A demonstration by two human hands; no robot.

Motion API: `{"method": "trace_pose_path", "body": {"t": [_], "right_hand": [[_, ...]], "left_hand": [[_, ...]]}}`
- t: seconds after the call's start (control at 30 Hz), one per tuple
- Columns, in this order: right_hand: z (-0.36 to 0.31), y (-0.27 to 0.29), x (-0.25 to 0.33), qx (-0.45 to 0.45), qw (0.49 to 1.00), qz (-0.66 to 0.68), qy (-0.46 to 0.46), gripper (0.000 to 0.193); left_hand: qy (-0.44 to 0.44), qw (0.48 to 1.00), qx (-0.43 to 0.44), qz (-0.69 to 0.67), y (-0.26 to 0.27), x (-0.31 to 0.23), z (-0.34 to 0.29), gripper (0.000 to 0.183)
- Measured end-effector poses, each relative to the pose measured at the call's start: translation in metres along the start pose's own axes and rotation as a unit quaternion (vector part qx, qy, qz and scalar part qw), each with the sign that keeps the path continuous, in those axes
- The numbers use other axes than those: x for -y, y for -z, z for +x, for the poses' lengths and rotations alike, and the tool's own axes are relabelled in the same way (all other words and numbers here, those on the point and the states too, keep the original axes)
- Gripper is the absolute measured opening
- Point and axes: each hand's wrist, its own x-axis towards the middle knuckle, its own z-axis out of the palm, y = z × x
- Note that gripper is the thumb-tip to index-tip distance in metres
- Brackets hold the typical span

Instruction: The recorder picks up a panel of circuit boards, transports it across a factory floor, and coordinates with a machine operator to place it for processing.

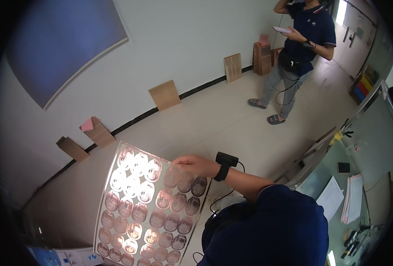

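Observation:
My right hand point(192, 164) reaches in from the lower right and is closed on the upper edge of a thin rectangular panel point(138, 213). Rows of rounded, coppery-pink shapes with fine patterns cover the panel, so it looks like a sheet of circuit boards. Bright light glares off its upper left part. It is held tilted, and its lower edge runs out of the picture. A black band with a small box point(227, 159) and a cable is strapped round my right wrist. My left hand does not show.
Brown boards point(165, 95) lean along the wall's foot. Another person point(309, 40) stands at the back right, holding a pale flat object. At right, a green-topped table point(327, 162) bears papers point(352, 199), a phone-like black object point(343, 167) and tools. A screen point(45, 256) shows lower left.

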Motion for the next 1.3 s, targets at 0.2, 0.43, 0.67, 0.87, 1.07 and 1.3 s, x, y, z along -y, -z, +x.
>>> {"method": "trace_pose_path", "body": {"t": [0.2,0.43,0.67,0.87,1.07,1.3], "right_hand": [[-0.001,0.008,-0.007,-0.010,0.999,-0.050,-0.016,0.023],[0.000,0.008,-0.007,0.001,1.000,-0.021,-0.011,0.024],[-0.002,0.007,0.001,0.031,0.999,-0.006,-0.008,0.025],[0.002,0.006,-0.001,0.079,0.996,0.027,-0.006,0.026],[0.007,0.001,0.011,0.138,0.989,0.054,-0.010,0.026],[0.010,0.001,0.008,0.193,0.977,0.083,-0.040,0.025]], "left_hand": [[-0.008,1.000,0.008,-0.014,-0.011,0.005,0.006,0.048],[-0.017,0.999,0.005,-0.031,-0.015,0.006,0.003,0.043],[-0.038,0.998,-0.011,-0.056,-0.012,0.008,-0.015,0.038],[-0.064,0.994,-0.030,-0.079,-0.015,0.011,-0.035,0.035],[-0.069,0.991,-0.085,-0.077,-0.032,0.012,-0.060,0.036],[-0.078,0.982,-0.154,-0.079,-0.049,0.021,-0.094,0.040]]}}
